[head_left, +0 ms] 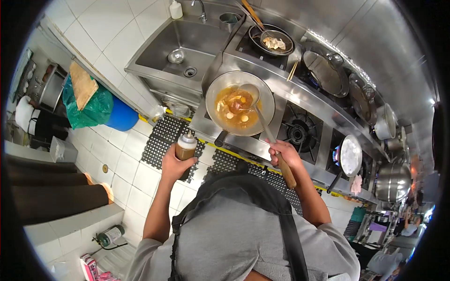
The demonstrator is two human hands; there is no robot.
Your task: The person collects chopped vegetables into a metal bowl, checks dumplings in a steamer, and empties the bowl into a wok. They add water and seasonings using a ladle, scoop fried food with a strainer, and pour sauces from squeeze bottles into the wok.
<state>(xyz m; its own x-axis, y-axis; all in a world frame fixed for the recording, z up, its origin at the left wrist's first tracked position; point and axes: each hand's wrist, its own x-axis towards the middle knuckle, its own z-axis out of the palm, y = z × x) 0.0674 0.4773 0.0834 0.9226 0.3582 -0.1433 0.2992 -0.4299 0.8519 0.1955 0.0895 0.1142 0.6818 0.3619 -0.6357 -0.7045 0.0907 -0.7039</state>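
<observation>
My left hand [173,166] is closed round a squeeze bottle [186,148] of brown sauce with a pale cap, held upright in front of the stove. In my right hand [287,153] is the wooden handle of a ladle [266,122]. The ladle's metal bowl rests in a wok [265,89], among brown-orange sauce [227,114] with pale pieces and a darker lump in it. The wok stands on the left end of the stove, its dark handle pointing toward me.
A sink [152,54] holds a small metal bowl [176,56]. Behind the wok, a strainer [285,43] with pale food sits over a pan. Right of an unlit burner [300,132], a pan with white contents [351,157] stands over a blue flame. A blue bin [123,114] is at left.
</observation>
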